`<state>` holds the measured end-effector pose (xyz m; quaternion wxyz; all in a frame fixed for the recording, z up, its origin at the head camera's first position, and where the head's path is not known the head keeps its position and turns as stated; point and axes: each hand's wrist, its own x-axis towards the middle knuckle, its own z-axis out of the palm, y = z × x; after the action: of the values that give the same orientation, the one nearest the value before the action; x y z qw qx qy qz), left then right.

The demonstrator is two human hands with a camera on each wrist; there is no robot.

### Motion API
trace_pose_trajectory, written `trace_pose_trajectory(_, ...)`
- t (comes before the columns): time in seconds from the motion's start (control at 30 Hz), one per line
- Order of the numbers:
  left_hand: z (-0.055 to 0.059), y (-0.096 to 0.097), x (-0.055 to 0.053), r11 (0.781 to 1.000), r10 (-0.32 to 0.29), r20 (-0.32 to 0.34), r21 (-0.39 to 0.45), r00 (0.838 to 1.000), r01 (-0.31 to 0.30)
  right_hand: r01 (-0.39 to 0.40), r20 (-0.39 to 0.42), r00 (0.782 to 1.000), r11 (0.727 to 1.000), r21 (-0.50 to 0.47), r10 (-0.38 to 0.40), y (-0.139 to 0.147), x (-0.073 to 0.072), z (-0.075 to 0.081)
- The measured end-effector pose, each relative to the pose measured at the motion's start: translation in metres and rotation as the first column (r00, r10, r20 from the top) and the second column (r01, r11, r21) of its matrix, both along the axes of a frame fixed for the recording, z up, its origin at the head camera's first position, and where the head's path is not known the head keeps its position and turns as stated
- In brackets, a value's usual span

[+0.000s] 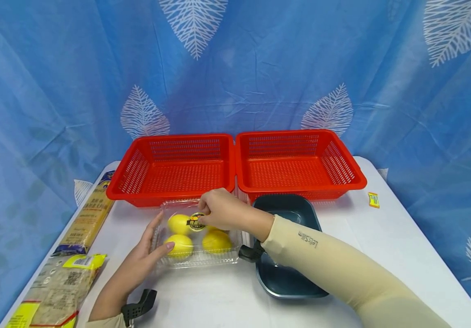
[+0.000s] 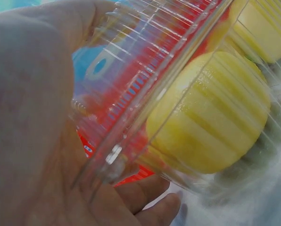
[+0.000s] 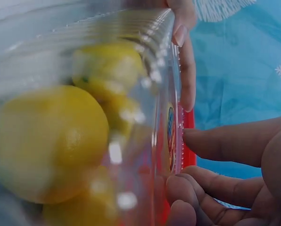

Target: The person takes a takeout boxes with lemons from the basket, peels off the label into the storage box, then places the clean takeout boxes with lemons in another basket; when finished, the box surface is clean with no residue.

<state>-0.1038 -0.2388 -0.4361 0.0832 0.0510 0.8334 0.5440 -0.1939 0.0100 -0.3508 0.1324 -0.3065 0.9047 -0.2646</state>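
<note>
A clear plastic clamshell box [image 1: 200, 260] with several yellow lemons [image 1: 180, 246] inside sits on the white table. At its left end my left hand [image 1: 147, 255] grips it, thumb over the lid and fingers along the side; the left wrist view shows the ribbed wall [image 2: 169, 52] between thumb and fingers. Over the lid, my right hand [image 1: 225, 209] bends its thumb and fingertips to the right edge of a round black-and-gold label [image 1: 196, 222]. In the right wrist view those fingertips [image 3: 178, 186] meet the lid beside the label; I cannot tell whether they pinch it.
Two red perforated baskets [image 1: 174, 198] [image 1: 301, 189] stand side by side behind the box. A dark blue tub [image 1: 290, 284] lies partly under my right forearm. Along the left edge are a long golden packet [image 1: 88, 214] and a see-through bag [image 1: 61, 284]. A small yellow packet [image 1: 373, 200] lies at right.
</note>
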Motion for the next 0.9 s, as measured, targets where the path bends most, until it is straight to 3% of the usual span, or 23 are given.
trace_pose_trajectory(0.33,0.001,0.001,0.0,1.0,0.0,0.003,0.0,1.0,0.0,0.003,0.035,0.999,0.999,0.04,-0.004,-0.008,0.0,0.001)
trace_pose_trajectory(0.9,-0.001,0.001,-0.001,1.0,0.001,0.008,-0.003,1.0,-0.001,0.076,0.075,0.994,0.997,0.028,-0.078,-0.016,0.003,-0.003)
